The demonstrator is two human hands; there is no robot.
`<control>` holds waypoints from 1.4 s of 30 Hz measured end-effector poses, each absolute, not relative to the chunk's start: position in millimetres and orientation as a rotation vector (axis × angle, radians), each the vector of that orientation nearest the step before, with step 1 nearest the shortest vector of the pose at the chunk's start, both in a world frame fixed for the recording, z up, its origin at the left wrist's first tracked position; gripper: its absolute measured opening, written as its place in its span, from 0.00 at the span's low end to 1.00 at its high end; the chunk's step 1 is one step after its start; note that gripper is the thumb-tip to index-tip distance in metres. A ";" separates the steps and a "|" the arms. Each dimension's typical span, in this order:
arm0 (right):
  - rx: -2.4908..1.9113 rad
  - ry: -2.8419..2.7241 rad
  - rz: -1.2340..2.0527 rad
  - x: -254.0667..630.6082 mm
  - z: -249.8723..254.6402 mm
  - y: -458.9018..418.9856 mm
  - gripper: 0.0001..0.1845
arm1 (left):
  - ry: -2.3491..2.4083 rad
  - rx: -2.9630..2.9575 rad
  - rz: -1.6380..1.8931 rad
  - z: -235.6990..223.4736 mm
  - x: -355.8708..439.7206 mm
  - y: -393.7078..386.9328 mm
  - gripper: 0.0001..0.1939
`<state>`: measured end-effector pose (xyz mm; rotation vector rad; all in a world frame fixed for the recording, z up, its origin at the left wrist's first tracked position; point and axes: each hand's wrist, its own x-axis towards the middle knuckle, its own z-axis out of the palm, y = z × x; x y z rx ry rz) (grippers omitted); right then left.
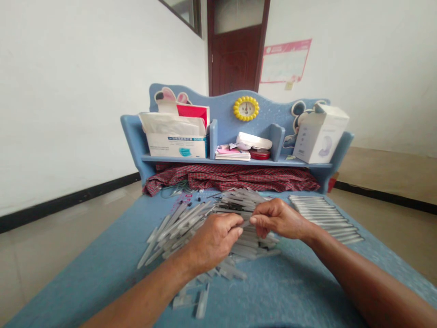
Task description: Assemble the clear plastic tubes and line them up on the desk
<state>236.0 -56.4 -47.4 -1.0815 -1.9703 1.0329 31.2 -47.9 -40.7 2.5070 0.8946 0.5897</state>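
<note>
Over the middle of the blue desk, my left hand (216, 237) and my right hand (278, 219) meet fingertip to fingertip. Both are closed on a slim translucent pen (246, 223), mostly covered by the fingers. Beneath and behind them spreads a heap of clear pen barrels (180, 228), with dark thin refills (227, 208) among them. Loose pen caps (232, 269) lie below my left hand, nearer to me. To the right of my right hand, several pens (326, 218) lie side by side in a neat row.
At the back of the desk (293, 291) rises a shelf holding a mask box (179, 136), a white carton (321, 134) and a red tin (260, 155). A yellow flower-shaped clock (246, 109) is on its backboard. Red checked cloth (235, 176) is bunched under the shelf.
</note>
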 end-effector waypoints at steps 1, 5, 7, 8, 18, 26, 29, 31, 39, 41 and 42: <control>-1.087 -1.987 1.026 236.1 -46.8 -56.5 0.25 | 0.890 2.516 0.590 -40.9 31.1 -47.7 0.10; -1.127 -1.990 0.972 238.8 -42.6 -56.5 0.27 | 0.918 2.494 0.602 -40.1 31.0 -48.1 0.10; -1.129 -1.919 1.019 240.5 -41.6 -56.0 0.23 | 0.940 2.488 0.602 -39.2 31.2 -48.6 0.10; -1.119 -1.877 1.070 240.9 -41.8 -55.7 0.21 | 0.947 2.488 0.599 -39.0 31.3 -48.8 0.10; -1.127 -1.985 0.968 238.4 -45.2 -56.1 0.26 | 0.926 2.497 0.587 -41.2 31.1 -47.3 0.11; -1.121 -2.008 0.985 238.8 -47.4 -54.8 0.28 | 0.916 2.469 0.620 -42.0 31.4 -47.2 0.10; -1.117 -1.972 1.030 238.5 -48.6 -54.7 0.24 | 0.913 2.470 0.615 -42.4 31.2 -47.0 0.10; -1.100 -1.951 1.078 238.5 -49.2 -54.6 0.22 | 0.921 2.492 0.604 -42.4 31.4 -47.1 0.10; -1.108 -1.921 1.128 239.3 -49.0 -54.3 0.21 | 0.934 2.532 0.567 -42.0 32.0 -47.7 0.10; -1.100 -1.915 1.163 239.2 -49.1 -54.5 0.21 | 0.931 2.536 0.565 -41.8 32.0 -47.7 0.10; -1.104 -1.937 1.143 239.2 -49.1 -54.6 0.21 | 0.925 2.539 0.564 -41.6 32.0 -47.7 0.10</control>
